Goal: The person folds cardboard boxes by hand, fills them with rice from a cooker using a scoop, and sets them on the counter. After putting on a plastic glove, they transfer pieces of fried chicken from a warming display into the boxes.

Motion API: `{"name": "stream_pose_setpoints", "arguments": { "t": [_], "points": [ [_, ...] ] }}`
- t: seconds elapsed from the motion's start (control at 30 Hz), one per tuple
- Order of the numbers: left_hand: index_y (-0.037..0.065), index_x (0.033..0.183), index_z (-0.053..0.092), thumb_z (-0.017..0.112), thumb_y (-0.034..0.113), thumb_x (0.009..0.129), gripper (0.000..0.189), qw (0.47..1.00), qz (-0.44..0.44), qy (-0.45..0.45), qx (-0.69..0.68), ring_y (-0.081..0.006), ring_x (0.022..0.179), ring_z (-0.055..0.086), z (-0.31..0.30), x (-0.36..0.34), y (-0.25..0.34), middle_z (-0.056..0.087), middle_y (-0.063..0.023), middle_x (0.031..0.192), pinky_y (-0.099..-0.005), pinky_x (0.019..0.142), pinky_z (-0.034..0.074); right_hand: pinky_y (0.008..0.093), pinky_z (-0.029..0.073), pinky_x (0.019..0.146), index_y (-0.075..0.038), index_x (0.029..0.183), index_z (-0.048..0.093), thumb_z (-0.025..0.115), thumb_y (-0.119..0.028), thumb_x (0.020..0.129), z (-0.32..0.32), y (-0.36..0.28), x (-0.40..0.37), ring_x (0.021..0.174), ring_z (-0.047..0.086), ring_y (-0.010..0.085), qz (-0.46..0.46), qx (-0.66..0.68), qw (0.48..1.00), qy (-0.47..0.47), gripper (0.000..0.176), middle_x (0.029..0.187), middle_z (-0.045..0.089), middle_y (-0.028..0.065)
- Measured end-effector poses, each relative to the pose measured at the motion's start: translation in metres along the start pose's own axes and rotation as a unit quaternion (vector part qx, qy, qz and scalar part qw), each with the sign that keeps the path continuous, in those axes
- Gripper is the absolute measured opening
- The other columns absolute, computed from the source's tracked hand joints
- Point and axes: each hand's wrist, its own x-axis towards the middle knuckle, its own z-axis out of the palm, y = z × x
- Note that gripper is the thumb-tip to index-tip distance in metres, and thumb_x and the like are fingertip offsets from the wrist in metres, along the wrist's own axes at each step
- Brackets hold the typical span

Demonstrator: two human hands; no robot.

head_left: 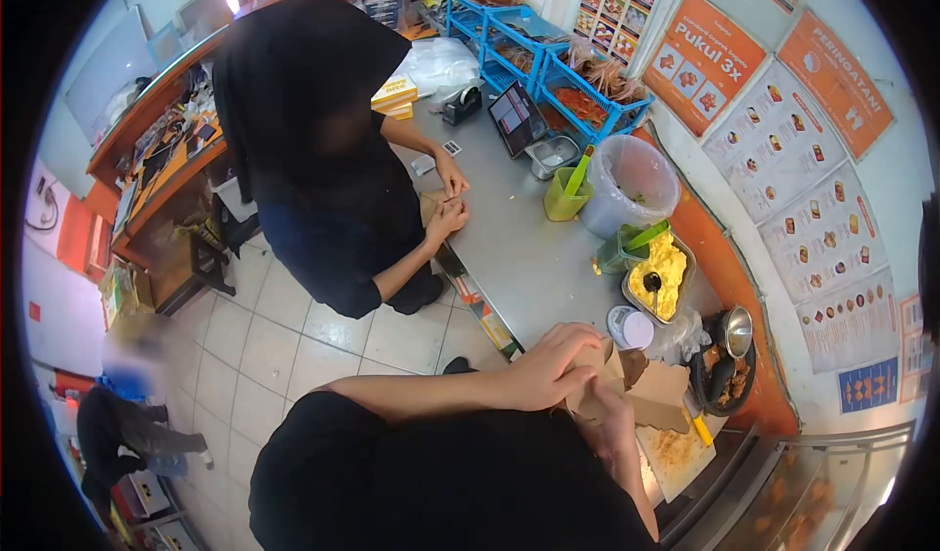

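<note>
A brown cardboard box (658, 392) with its flaps spread is held in both hands at the near end of a grey metal counter (509, 267). The box is gripped from its left side by the left hand (553, 367), its fingers bent over the rim. The box's near side is grasped by the right hand (615, 419); its fingertips are partly hidden, and the two hands are held close together. Whether the box's underside is touching the counter cannot be told.

Just beyond the box, a white round lidded tub (632, 328) is set beside a crumpled clear plastic bag (682, 338). Farther along, towards the wall-side edge, a black spoon (653, 283) is rested in a metal tray of yellow food (668, 265), with a dark green tub (619, 256) beside it. A large translucent bucket (627, 198) and a light green container (566, 201) are placed farther off, near that edge.

To the right of the box, a black bowl (723, 402) is seen with a shiny metal bowl (736, 332) at its rim. Nearer, a yellow-handled tool (702, 431) is laid at the edge of a pale cutting board (676, 473) strewn with brown crumbs. At the counter's left edge, a small brown item (428, 206) is handled by a co-worker in black (323, 179).
</note>
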Motion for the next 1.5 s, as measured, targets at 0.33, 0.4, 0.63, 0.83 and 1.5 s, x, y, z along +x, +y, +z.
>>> {"name": "stream_pose_setpoints", "arguments": {
  "t": [0.33,0.4,0.63,0.83,1.5],
  "points": [
    [0.001,0.140,0.048,0.068,0.012,0.093,0.052,0.994,0.078,-0.056,0.051,-0.0418,0.135,0.045,0.019,0.014,-0.012,0.049,-0.0204,0.144,-0.0493,0.113,0.037,0.0401,0.056,0.093,0.001,0.141,0.053,0.062,-0.020,0.102,-0.023,-0.008,-0.005,0.111,0.067,0.0223,-0.083,-0.022,0.995,-0.048,0.045,0.126,0.067,0.0124],
    [0.003,0.148,0.041,0.079,0.014,0.083,0.076,0.984,0.103,-0.098,0.107,-0.0448,0.136,0.045,0.007,0.022,-0.016,0.046,-0.0230,0.146,-0.0503,0.113,0.039,0.0382,0.056,0.091,0.004,0.142,0.052,0.065,-0.020,0.101,-0.041,-0.017,0.013,0.104,0.068,0.0213,-0.178,-0.161,0.970,-0.032,0.049,0.122,0.068,0.0119],
    [0.004,0.149,0.035,0.096,0.014,0.063,0.106,0.960,0.037,-0.229,0.159,-0.0444,0.135,0.047,0.009,0.001,-0.082,0.041,-0.0239,0.149,-0.0499,0.112,0.042,0.0341,0.055,0.086,-0.001,0.124,0.066,0.064,-0.028,0.102,-0.014,-0.030,0.006,0.096,0.068,0.0192,-0.007,-0.433,0.901,-0.040,0.035,0.107,0.071,0.0123],
    [0.001,0.157,0.018,0.099,0.021,0.064,0.125,0.980,-0.194,-0.033,-0.013,-0.0397,0.140,0.043,0.029,0.001,-0.210,0.035,-0.0281,0.155,-0.0461,0.117,0.038,0.0365,0.054,0.087,-0.002,0.124,0.066,0.069,-0.020,0.097,-0.146,0.023,0.023,0.100,0.070,0.0265,-0.217,-0.387,0.848,0.290,0.033,0.109,0.071,0.0193],
    [0.003,0.150,0.047,0.073,0.046,0.094,0.075,0.834,-0.373,-0.377,0.152,-0.0375,0.129,0.061,0.070,-0.066,-0.112,0.058,-0.0231,0.145,-0.0432,0.105,0.051,0.0447,0.053,0.087,-0.002,0.100,0.068,0.071,-0.020,0.091,-0.285,-0.076,0.031,0.099,0.068,0.0384,-0.294,-0.707,0.605,0.217,0.021,0.098,0.071,0.0196]
  ]
}}
